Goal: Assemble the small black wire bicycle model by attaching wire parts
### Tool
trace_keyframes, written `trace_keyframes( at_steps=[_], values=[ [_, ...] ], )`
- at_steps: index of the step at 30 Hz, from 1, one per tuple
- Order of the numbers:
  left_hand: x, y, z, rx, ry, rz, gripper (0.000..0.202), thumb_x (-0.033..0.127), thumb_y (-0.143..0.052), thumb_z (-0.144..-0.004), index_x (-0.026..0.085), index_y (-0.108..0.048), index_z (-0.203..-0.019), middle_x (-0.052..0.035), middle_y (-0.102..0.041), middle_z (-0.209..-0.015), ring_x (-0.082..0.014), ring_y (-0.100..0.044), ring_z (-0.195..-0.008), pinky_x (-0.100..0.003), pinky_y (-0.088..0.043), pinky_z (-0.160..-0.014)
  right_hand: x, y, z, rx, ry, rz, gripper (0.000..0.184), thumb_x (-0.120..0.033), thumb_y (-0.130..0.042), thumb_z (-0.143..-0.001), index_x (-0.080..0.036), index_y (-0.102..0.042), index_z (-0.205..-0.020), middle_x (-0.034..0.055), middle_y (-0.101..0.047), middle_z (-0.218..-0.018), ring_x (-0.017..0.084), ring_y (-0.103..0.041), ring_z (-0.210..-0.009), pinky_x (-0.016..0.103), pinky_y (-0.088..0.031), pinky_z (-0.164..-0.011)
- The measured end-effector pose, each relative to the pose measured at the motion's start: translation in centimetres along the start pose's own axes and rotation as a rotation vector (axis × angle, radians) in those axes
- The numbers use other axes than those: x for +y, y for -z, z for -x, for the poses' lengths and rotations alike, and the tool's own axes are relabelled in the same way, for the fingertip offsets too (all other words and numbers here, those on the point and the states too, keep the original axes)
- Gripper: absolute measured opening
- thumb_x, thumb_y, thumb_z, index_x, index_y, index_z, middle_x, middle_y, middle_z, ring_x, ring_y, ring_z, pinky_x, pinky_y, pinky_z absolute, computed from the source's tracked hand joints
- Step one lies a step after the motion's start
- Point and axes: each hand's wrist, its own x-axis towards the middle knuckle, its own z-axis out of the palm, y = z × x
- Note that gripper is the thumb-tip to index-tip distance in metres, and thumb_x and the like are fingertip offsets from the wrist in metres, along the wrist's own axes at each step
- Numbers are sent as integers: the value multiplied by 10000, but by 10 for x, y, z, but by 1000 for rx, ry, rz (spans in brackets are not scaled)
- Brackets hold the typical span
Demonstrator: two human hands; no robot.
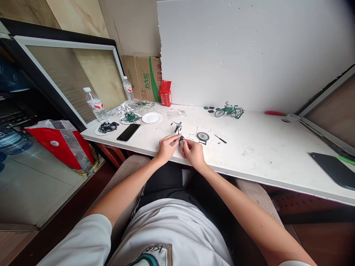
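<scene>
Near the front edge of the white table, my left hand [167, 147] and my right hand [194, 153] meet around a small black model part [181, 139], both pinching it. Its exact kind is too small to tell. Just beyond the fingertips is a small handlebar piece [177, 126] with a dark stem; I cannot tell whether it joins the held part. A black spoked model wheel [203, 136] lies right of my hands, a little dark piece beside it. Farther right rests a thin black-handled tool [221, 139]. An assembled green model bicycle [229, 110] stands toward the back.
At left are a phone [129, 132], a plate of black parts [107, 128], a plate of green parts [131, 117] and a bare white plate [152, 118]. Behind them stand water bottles [95, 105] and a red box [165, 94]. A dark flat object [334, 170] lies far right.
</scene>
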Motion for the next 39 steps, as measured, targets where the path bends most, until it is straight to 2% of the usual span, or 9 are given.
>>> trace_keyframes(
  at_steps=[6,14,30,39],
  values=[
    [2,0,-1,5,-50,-37,264,174,-637,-971,220,-798,-1175,-83,-801,-1106,-185,-767,-984,-310,-657,-864,-1,-1,0,-12,-28,-73,537,-677,-463,-1001,-220,-621,-765,43,-717,-666,171,-614,-477,299,-494,-551],
    [10,4,-2,-17,73,10,246,221,-672,-948,209,-803,-1156,-85,-802,-1108,-183,-782,-918,-310,-673,-859,1,0,-8,-55,-124,-261,581,-749,-552,-927,-191,-699,-856,57,-740,-707,178,-662,-502,281,-489,-504],
    [9,3,-2,-17,211,59,252,234,-702,-921,191,-805,-1147,-91,-814,-1102,-207,-798,-916,-342,-675,-879,1,-1,-4,-71,-77,-240,526,-700,-553,-951,-208,-667,-804,46,-717,-681,190,-666,-504,287,-482,-502],
    [10,3,-3,-15,243,82,250,262,-705,-924,187,-806,-1140,-96,-815,-1090,-214,-799,-921,-351,-673,-890,5,-3,-3,-60,-52,-205,517,-668,-533,-961,-195,-713,-859,45,-712,-674,186,-667,-519,283,-506,-530]
  ],
)
